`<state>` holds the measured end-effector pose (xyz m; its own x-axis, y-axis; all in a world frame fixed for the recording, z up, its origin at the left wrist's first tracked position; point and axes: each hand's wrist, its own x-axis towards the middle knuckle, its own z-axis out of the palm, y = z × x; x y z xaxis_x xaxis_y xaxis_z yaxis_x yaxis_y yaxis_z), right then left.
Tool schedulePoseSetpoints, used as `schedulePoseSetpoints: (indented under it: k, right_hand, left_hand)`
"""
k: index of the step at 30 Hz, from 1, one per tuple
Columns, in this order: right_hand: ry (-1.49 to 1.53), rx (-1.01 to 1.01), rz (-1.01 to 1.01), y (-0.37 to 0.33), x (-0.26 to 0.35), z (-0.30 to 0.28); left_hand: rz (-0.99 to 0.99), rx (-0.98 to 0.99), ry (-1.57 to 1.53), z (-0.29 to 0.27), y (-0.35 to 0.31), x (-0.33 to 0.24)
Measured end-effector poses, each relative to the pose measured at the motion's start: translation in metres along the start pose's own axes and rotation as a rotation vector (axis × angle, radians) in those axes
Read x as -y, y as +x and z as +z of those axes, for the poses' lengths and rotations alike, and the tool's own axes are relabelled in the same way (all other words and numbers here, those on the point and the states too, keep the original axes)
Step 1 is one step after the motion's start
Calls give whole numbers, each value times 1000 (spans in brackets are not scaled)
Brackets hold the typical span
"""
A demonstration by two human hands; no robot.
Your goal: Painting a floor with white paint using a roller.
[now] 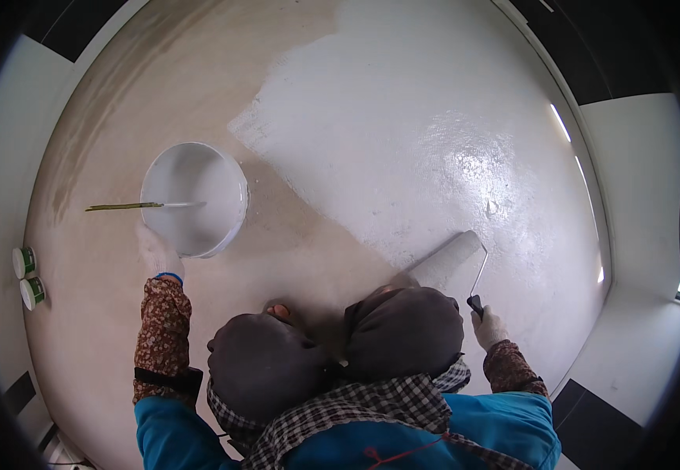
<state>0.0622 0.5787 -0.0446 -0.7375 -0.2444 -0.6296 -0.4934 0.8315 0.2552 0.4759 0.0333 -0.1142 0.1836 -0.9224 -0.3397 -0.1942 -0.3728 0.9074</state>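
My right hand (pixel 490 327), in a pale glove, is closed round the black handle of a paint roller (pixel 449 258). The roller's wide grey-white sleeve lies on the wet, painted part of the floor (pixel 355 102), just beyond my right knee. My left hand (pixel 158 252), gloved in white with a blue cuff, grips the near left side of a white bucket (pixel 245 205); its fingertips are hard to make out. Pale liquid lies inside the bucket. A thin stick (pixel 120 207) rests across its left rim, its whitened end reaching inside.
Bare beige floor (pixel 120 110) lies left and around the bucket. Two small white-and-green tubs (pixel 28 278) stand by the left wall. White walls with dark panels (pixel 598 415) border both sides. My bent knees (pixel 402 333) are between my arms.
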Motion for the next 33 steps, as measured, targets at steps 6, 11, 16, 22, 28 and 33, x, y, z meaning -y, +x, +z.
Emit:
schedulePoseSetpoints:
  k: [6, 11, 16, 22, 28, 33]
  right_hand:
    - [62, -121, -111, 68, 91, -48]
    - [136, -178, -251, 124, 206, -123]
    - [186, -245, -333, 133, 278, -149]
    - [89, -118, -341, 104, 207, -111]
    - [19, -111, -367, 88, 116, -77]
    - [37, -126, -444, 94, 150, -86]
  left_hand:
    - [-66, -19, -65, -2, -1, -1]
    - [24, -71, -3, 3, -6, -4]
    - [-92, -39, -7, 2, -9, -8]
    - [-21, -83, 140, -9, -10, -8]
    - [-111, -86, -167, -41, -33, -5]
    - [-158, -178, -76, -79, -62, 5]
